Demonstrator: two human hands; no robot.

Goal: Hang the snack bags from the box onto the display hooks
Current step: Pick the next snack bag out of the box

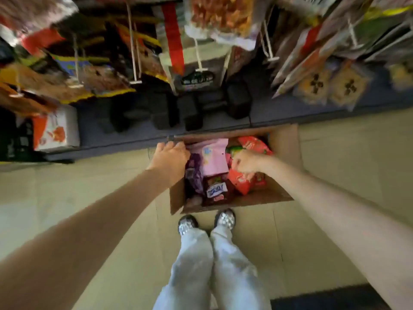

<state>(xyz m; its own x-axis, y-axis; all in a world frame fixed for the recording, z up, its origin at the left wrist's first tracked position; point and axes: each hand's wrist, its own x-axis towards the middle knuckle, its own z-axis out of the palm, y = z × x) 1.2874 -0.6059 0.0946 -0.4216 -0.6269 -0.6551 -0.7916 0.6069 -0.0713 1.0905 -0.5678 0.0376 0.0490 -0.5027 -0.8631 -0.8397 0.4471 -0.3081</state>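
— Head view, looking straight down: where's the cardboard box (283, 142)?

— On the pale floor, just ahead of the person's shoes (206, 221), its far edge against the dark base shelf (134, 130) of the display. It sits slightly skewed, flaps open.

— And the bags?

— Packed on edge inside. A pink bag (214, 157) stands out, its long axis running from the shelf side toward the feet, top edge at the shelf end. A purple bag (194, 173) lies beside it on the left, a dark bag (218, 190) nearer the feet, red bags (242, 183) on the right.

— Hands?

— The left hand (171, 156) rests at the box's left rim by the pink bag, fingers bent; whether it holds the bag or the flap I cannot tell. The right hand (245, 163) is curled, pinching a red bag's upper edge.

— Anything in the way overhead?

— White display hooks (133, 41) jut out above the box, some bare, others carrying hanging packets (221, 16), blurred. Dark blocks stand on the base shelf, an orange and white carton (55, 128) to the left
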